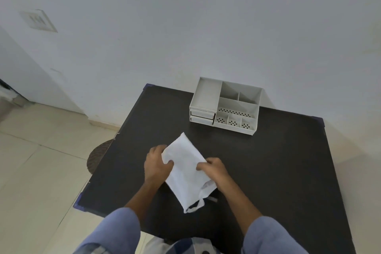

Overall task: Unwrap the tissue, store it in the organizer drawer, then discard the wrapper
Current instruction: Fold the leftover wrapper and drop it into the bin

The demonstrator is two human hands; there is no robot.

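Observation:
A white tissue pack in its wrapper lies tilted over the middle of the dark table, its torn lower end showing loose strips. My left hand grips its left edge with thumb on top. My right hand pinches its right edge. Both hands hold it just above the table. At the far side of the table stands the white organizer, with two shut drawers at its lower left front and several open compartments on top.
The table stands against a white wall, its corners capped in blue. A round brown stool sits by the table's left edge on the tiled floor. A wall switch plate is at upper left.

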